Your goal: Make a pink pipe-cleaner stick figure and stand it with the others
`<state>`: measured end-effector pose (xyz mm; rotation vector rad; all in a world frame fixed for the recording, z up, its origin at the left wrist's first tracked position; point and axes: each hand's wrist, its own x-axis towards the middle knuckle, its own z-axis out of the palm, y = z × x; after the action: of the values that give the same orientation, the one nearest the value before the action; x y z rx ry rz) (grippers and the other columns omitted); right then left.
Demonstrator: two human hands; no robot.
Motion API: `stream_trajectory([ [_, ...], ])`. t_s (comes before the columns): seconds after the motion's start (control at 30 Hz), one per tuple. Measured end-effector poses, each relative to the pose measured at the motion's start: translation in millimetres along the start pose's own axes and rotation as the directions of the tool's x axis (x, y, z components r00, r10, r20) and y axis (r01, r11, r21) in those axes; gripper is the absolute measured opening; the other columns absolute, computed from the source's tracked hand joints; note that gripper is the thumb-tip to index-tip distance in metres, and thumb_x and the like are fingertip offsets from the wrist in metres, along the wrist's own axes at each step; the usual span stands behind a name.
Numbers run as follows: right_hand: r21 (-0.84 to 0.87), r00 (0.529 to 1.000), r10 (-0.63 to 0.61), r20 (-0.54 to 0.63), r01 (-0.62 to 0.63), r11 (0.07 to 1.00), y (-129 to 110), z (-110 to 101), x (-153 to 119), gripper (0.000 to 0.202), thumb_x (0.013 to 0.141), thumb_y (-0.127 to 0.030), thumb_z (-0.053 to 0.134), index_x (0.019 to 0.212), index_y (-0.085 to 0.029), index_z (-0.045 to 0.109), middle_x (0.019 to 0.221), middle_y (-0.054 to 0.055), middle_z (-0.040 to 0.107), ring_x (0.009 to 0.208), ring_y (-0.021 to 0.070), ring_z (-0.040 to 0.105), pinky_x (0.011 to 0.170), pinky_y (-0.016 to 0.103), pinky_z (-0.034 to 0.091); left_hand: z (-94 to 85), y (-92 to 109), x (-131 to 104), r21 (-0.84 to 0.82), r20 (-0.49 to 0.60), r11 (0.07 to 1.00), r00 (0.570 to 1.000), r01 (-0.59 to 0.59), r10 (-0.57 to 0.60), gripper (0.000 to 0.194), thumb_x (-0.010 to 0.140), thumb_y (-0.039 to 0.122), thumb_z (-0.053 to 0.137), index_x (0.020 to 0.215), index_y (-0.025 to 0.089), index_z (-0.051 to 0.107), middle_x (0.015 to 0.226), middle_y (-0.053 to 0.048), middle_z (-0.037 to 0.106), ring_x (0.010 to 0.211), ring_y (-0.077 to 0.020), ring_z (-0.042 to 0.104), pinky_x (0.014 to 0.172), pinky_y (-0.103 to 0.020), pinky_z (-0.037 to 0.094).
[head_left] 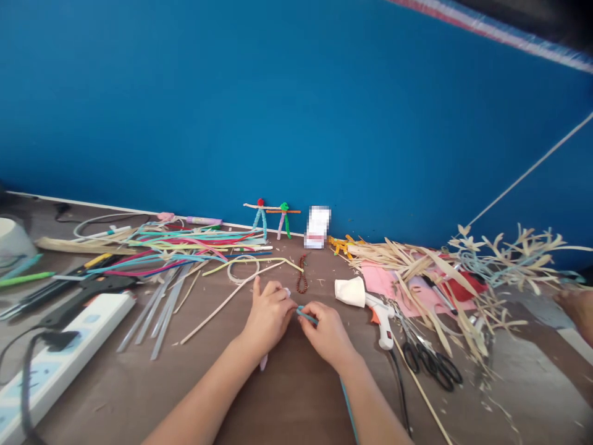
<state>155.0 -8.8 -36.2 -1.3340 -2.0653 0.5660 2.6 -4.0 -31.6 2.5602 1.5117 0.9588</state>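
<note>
Blue and soft-looking, a thin strand (349, 413) slips out below the person's right forearm at the near edge; whether it joins the short blue length (307, 315) farther up, I can't tell. That length is pinched between the thumb and finger of the right hand (328, 332), while the left hand (271, 315), curled over a pale lilac strip (264, 362), sits with its fingertips just beside the blue tip. Over on the left lies a white power strip (111, 304); on the right, black-handled scissors (433, 364) rest near a white glue gun (383, 318). Another person's hand (577, 309) shows at the right edge. Past the left hand are clear sticks (171, 312) and a heap of coloured stems (185, 241); across from it, straw-coloured strips (407, 262) partly cover a pink sheet (376, 279). Brown beads (302, 281) lie straight ahead. Farthest off, a red-headed figure (260, 205) and a green-headed figure (284, 209), arms outstretched, stand before the blue wall (296, 111).
</note>
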Motion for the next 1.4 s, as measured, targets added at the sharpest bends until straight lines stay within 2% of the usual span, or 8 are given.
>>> stream_trajectory([
  [0.23, 0.359, 0.987, 0.138, -0.083, -0.1, 0.928, 11.8, -4.1, 4.8, 0.007, 0.071, -0.021, 0.052, 0.074, -0.017, 0.057, 0.068, 0.0, 0.056, 0.058, 0.011, 0.05, 0.054, 0.021, 0.039, -6.3, 0.5, -1.2, -0.15, 0.086, 0.987, 0.993, -0.065, 0.078, 0.024, 0.076, 0.012, 0.042, 0.082, 0.025, 0.061, 0.074, -0.001, 0.058, 0.085, -0.0185, 0.042, 0.091, -0.057, 0.007],
  [0.37, 0.634, 0.961, 0.261, 0.091, -0.258, 0.729, 19.0, 0.1, 6.9, 0.011, 0.069, -0.026, 0.056, 0.076, -0.016, 0.056, 0.053, -0.005, 0.049, 0.036, 0.0046, 0.039, 0.037, 0.018, 0.031, -8.0, -1.6, -0.1, -0.272, 0.103, 0.962, 0.993, -0.026, 0.057, 0.017, 0.074, 0.014, 0.046, 0.076, 0.023, 0.061, 0.075, -0.001, 0.059, 0.085, -0.0175, 0.043, 0.093, -0.053, 0.009],
  [0.53, 0.843, 0.922, 0.203, 0.329, -0.384, 0.377, 21.1, -4.2, 6.8, 0.014, 0.066, -0.026, 0.06, 0.073, -0.016, 0.055, 0.047, -0.007, 0.047, 0.031, 0.0028, 0.036, 0.036, 0.018, 0.036, -8.6, -0.1, -0.5, -0.404, 0.147, 0.915, 0.988, 0.02, 0.043, 0.01, 0.071, 0.015, 0.05, 0.074, 0.021, 0.058, 0.071, 0.0, 0.059, 0.09, -0.0169, 0.043, 0.096, -0.049, 0.007],
  [0.6, 0.852, 0.906, 0.174, 0.385, -0.421, 0.311, 21.5, -7.2, 6.4, 0.013, 0.065, -0.025, 0.062, 0.07, -0.014, 0.056, 0.047, -0.007, 0.048, 0.031, 0.0023, 0.036, 0.036, 0.018, 0.037, -9.6, 1.2, -0.7, -0.428, 0.179, 0.903, 0.983, 0.035, 0.046, 0.009, 0.07, 0.016, 0.051, 0.074, 0.021, 0.058, 0.073, 0.0, 0.058, 0.091, -0.0164, 0.044, 0.096, -0.048, 0.006],
  [0.77, 0.827, 0.893, 0.158, 0.42, -0.449, 0.339, 24.5, -8.4, 5.8, 0.013, 0.064, -0.022, 0.063, 0.068, -0.011, 0.057, 0.048, -0.004, 0.052, 0.033, 0.0025, 0.041, 0.035, 0.015, 0.036, -12.3, 3.0, -0.4, -0.455, 0.229, 0.89, 0.968, 0.016, 0.099, 0.009, 0.071, 0.015, 0.052, 0.067, 0.02, 0.059, 0.065, 0.001, 0.057, 0.088, -0.0154, 0.044, 0.096, -0.045, 0.009],
  [1.0, 0.818, 0.864, 0.125, 0.488, -0.502, 0.281, 22.2, -1.1, 7.2, 0.017, 0.064, -0.026, 0.062, 0.069, -0.014, 0.051, 0.045, -0.005, 0.052, 0.028, 0.0022, 0.036, 0.033, 0.016, 0.035, -15.0, 5.5, 0.1, -0.471, 0.134, 0.882, 0.987, -0.018, 0.091, 0.011, 0.072, 0.016, 0.05, 0.065, 0.02, 0.059, 0.063, 0.0, 0.056, 0.081, -0.0162, 0.044, 0.091, -0.043, 0.022],
  [1.23, 0.745, 0.902, 0.196, 0.385, -0.429, 0.51, 8.6, 5.3, 6.1, 0.016, 0.065, -0.026, 0.058, 0.067, -0.014, 0.048, 0.055, -0.002, 0.057, 0.034, 0.004, 0.045, 0.034, 0.015, 0.03, -9.7, 5.6, -1.1, -0.261, -0.016, 0.963, 0.997, 0.063, -0.07, 0.01, 0.07, 0.016, 0.05, 0.067, 0.021, 0.058, 0.066, 0.001, 0.058, 0.082, -0.0177, 0.045, 0.093, -0.05, 0.013],
  [1.4, 0.659, 0.877, 0.262, 0.402, -0.476, 0.582, 4.5, 10.0, 5.4, 0.015, 0.066, -0.027, 0.054, 0.07, -0.016, 0.045, 0.05, -0.007, 0.05, 0.026, 0.0021, 0.032, 0.028, 0.015, 0.022, -8.7, 6.2, -1.2, -0.128, -0.07, 0.989, 0.993, 0.081, -0.09, 0.011, 0.071, 0.017, 0.05, 0.067, 0.021, 0.059, 0.066, 0.0, 0.059, 0.082, -0.0186, 0.045, 0.093, -0.052, 0.009],
])
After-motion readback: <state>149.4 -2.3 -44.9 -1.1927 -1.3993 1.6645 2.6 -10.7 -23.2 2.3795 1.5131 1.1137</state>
